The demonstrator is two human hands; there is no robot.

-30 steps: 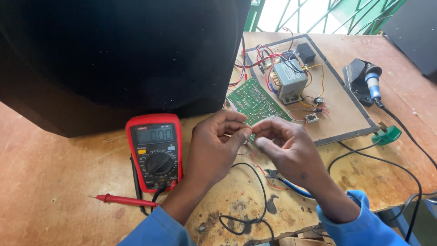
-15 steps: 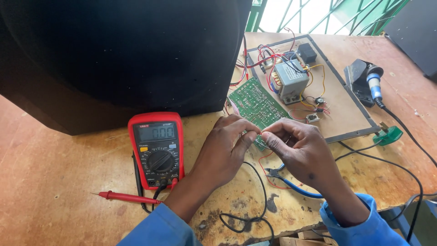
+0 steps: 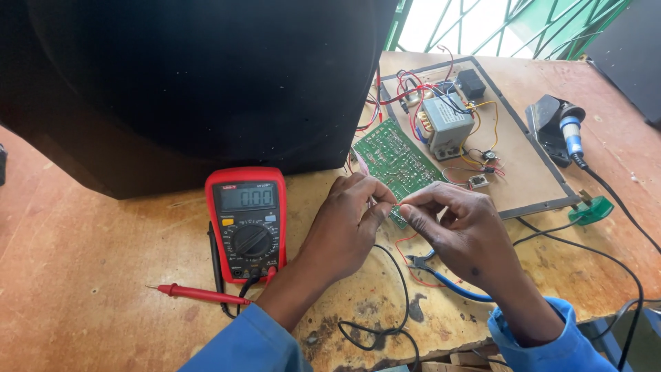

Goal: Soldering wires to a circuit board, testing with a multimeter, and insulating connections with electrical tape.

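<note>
My left hand (image 3: 348, 224) and my right hand (image 3: 463, 231) meet fingertip to fingertip over the wooden table (image 3: 103, 262), pinching a small part between them; it is too small to identify. Just behind the fingers lies a green circuit board (image 3: 396, 158) with thin red and black wires running from it. A red multimeter (image 3: 248, 220) lies left of my left hand, its red probe (image 3: 196, 294) resting on the table in front of it. Blue-handled pliers (image 3: 444, 279) lie under my right wrist.
A large black cabinet (image 3: 193, 83) fills the back left. A board (image 3: 523, 172) at the back right carries a grey transformer (image 3: 446, 124) and wiring. A soldering iron (image 3: 568, 131) rests at far right. Black cables (image 3: 606, 255) cross the table's right side.
Both hands have shifted slightly right and toward the circuit board's near corner, still pinched together. The view has drifted so the multimeter sits a little further right in the frame.
</note>
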